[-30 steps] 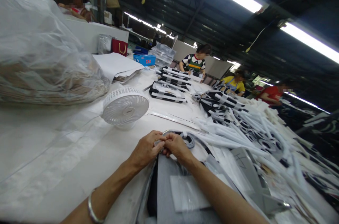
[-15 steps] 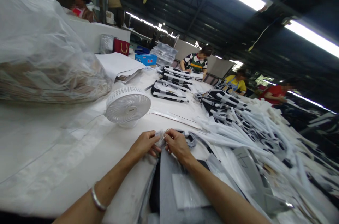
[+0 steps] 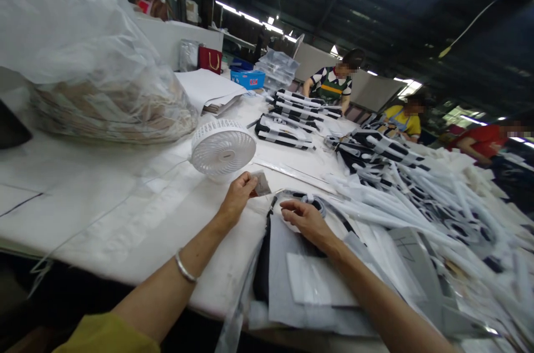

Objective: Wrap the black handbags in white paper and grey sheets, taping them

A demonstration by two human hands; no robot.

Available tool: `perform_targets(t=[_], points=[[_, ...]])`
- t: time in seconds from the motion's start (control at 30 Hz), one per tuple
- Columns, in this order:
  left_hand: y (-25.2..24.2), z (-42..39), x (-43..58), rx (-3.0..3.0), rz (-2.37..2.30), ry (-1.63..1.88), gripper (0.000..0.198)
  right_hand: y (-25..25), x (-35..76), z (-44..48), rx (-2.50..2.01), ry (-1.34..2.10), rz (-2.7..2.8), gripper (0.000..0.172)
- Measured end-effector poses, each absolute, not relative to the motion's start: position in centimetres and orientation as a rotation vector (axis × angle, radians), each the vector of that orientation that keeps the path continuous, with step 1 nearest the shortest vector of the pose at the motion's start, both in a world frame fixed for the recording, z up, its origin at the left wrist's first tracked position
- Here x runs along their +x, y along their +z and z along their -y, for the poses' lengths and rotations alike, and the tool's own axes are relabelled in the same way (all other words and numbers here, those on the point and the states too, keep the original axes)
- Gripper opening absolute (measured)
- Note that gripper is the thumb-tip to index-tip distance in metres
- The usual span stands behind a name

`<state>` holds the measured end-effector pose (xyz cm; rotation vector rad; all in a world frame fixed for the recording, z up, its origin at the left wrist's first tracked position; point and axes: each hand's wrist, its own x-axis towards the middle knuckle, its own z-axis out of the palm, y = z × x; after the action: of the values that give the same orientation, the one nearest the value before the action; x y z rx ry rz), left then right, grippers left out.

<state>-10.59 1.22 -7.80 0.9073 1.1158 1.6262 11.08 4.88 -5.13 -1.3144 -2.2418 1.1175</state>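
L grip (image 3: 237,202) is pinched on a small card (image 3: 262,185), which pokes out past its fingertips on the side nr R grip (image 3: 306,222). R grip has its fingers loosely apart, over the wrapped bag (image 3: 278,264); can't tell if they're touching. Bag lies on the desk (image 3: 158,219), under R grip & on the wearer's side of it, w/ a white packet (image 3: 319,283) on top. White fan (image 3: 224,152) stands just beyond L grip, slightly L. Plastic sack (image 3: 104,58) sits farther L.
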Motion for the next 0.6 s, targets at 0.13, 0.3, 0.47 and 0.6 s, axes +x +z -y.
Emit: perform_targets(t=[0.13,0.3,0.47,0.6], points=[[-7.6,-0.8,-10.7,0.84,-0.963,1.445,0.055,-5.8,10.4,-4.3,-1.269,1.106,2.249,0.041],[-7.7,-0.1,-10.9,1.009,-1.04,1.136,0.047,-6.2,10.0,-3.5,-1.066,0.958,2.375,0.035],[-8.0,-0.5,-11.2,1.206,-1.328,1.127,0.04,-6.4,10.2,-3.4,-0.935,0.931,2.492,0.032],[-7.9,-0.8,-11.7,1.384,-1.555,1.207,0.041,-6.6,9.9,-3.3,-0.965,0.9,2.502,0.03]])
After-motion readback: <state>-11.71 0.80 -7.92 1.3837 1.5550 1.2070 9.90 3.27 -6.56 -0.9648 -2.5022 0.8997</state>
